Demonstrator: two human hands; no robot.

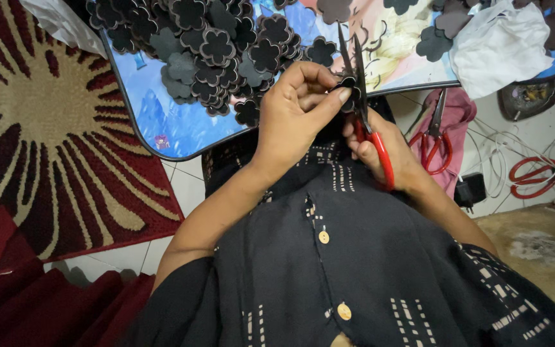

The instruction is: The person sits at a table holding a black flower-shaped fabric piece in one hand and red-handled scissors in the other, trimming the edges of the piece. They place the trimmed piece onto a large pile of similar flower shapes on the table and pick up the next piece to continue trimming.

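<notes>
My left hand (297,106) pinches a small black flower-shaped fabric piece (348,83) between thumb and fingers. My right hand (387,157) grips red-handled scissors (362,109), blades pointing up and closed around the edge of that piece. Both hands are held over my lap, above a black patterned shirt with buttons. Just beyond them a pile of black and grey flower cut-outs (207,45) lies on a low table with a colourful picture top (162,122).
Two more pairs of red-handled scissors lie on the floor at right (433,138) (534,173), one on pink cloth. White cloth (499,45) sits on the table's right end. A red and cream rug (40,135) covers the floor at left. White cables (502,148) trail at right.
</notes>
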